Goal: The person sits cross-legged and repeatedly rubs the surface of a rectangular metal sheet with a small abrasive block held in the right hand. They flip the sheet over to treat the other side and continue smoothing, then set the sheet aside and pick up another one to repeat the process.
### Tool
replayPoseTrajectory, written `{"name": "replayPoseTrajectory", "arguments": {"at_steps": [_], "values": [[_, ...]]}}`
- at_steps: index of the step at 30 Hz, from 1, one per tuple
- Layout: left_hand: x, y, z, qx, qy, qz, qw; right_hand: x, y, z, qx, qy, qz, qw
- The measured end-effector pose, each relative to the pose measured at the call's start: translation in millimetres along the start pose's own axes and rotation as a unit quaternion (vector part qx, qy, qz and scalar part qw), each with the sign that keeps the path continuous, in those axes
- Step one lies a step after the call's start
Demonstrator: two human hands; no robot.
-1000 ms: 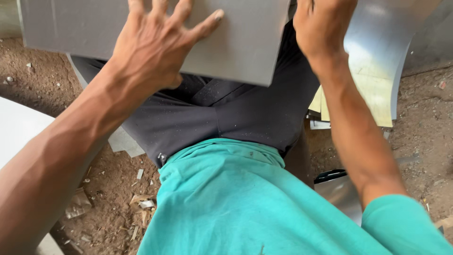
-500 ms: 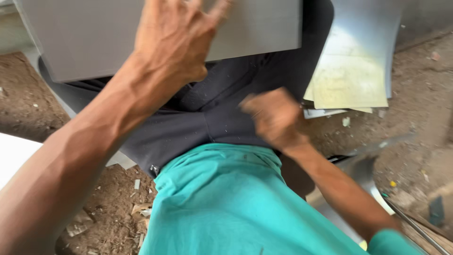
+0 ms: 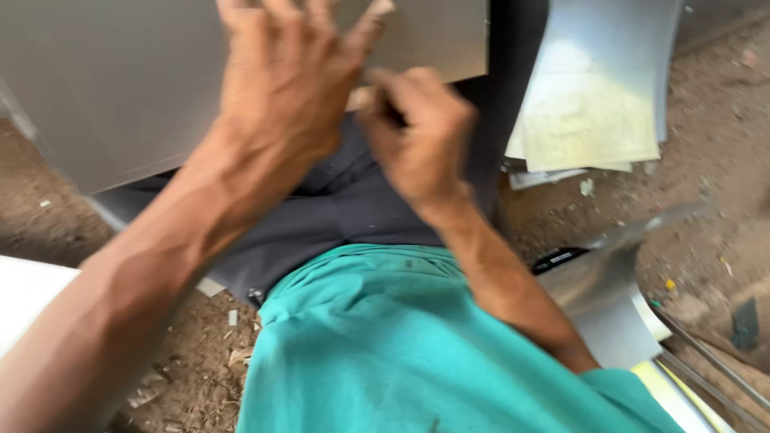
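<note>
Pressing down on the grey metal sheet with my left hand — fingers spread wide and flat on its surface, palm open, fingertips running up past the top edge of the view. The sheet lies across my lap, over my dark trousers, and its near edge slants from the left down toward my knees. Its right corner ends just above my right hand.

My right hand is curled in close beside the left, right at the sheet's lower edge. The fingers are bunched and the thumb tucked against them, pinched around something small and pale at the edge — the picture is too blurred for me to tell what it is, or whether I am really gripping it. The two hands are nearly touching, thumb side to thumb side.

My teal shirt fills the bottom of the view. Off to my right on the dirt ground there is a curved piece of shiny sheet metal with yellowish paper sheets lying on it. Nearer my right elbow sits another bent strip of bright metal, and thin metal rods run along the ground by it.
</note>
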State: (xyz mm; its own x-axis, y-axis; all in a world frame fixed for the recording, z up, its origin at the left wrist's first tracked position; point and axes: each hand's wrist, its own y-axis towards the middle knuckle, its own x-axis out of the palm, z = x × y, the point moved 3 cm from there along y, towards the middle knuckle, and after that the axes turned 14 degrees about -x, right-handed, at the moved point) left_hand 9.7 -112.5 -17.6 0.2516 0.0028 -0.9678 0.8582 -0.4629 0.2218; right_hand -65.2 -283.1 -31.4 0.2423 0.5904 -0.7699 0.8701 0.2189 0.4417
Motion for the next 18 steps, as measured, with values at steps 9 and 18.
{"name": "replayPoseTrajectory", "arguments": {"at_steps": [9, 18], "values": [[3.6, 4.9, -3.5, 0.014, -0.044, -0.115, 0.992, -79.5, -19.9, 86.6, 0.239, 0.265, 0.138, 0.924], [17.0, 5.9, 5.3, 0.021, 0.006, -0.139, 0.99, -39.2, -26.9, 35.5, 0.057, 0.021, 0.069, 0.996]]}}
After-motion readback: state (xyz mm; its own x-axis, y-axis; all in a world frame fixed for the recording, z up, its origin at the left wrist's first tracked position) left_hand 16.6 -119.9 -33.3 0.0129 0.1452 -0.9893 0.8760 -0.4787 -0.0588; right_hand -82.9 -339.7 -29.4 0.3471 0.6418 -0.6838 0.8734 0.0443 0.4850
